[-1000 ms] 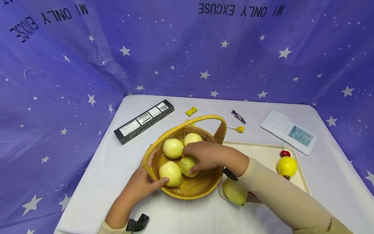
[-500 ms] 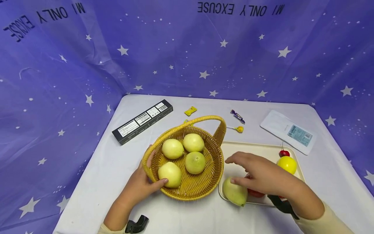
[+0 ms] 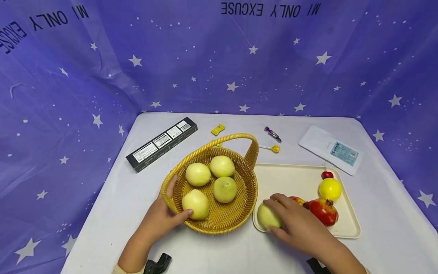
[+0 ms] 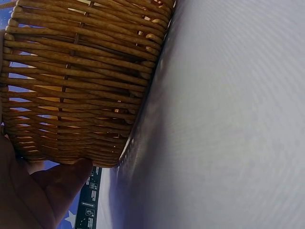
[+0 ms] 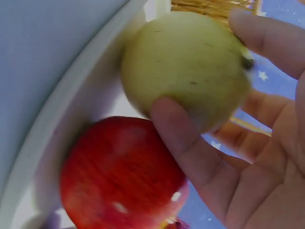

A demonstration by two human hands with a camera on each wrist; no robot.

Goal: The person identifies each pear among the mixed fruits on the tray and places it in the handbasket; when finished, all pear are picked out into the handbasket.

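My left hand (image 3: 155, 222) grips the left side of a wicker basket (image 3: 236, 217), its thumb hooked over the rim and its fingers outside the weave. Several pale green-yellow fruits (image 3: 198, 174) lie in the basket. To the right, my right hand (image 3: 297, 225) holds another pale green fruit (image 3: 268, 216) at the near left corner of a cream tray (image 3: 284, 179). In the right wrist view, thumb and fingers curl around that green fruit (image 5: 186, 71), beside a red pomegranate (image 5: 124, 171). My right hand partly hides one pomegranate (image 3: 297, 200); another pomegranate (image 3: 323, 212) lies right of it.
On the tray's right are a yellow round fruit (image 3: 330, 189) and a cherry (image 3: 327, 174). Behind lie a white pouch (image 3: 330, 149), a purple-wrapped candy (image 3: 273, 134), a lollipop (image 3: 275, 148), a yellow candy (image 3: 218, 129) and a long black box (image 3: 162, 144).
My right hand let go of a green fruit in the basket, moved right to the tray and took hold of the green fruit there. The left hand keeps its grip on the basket.
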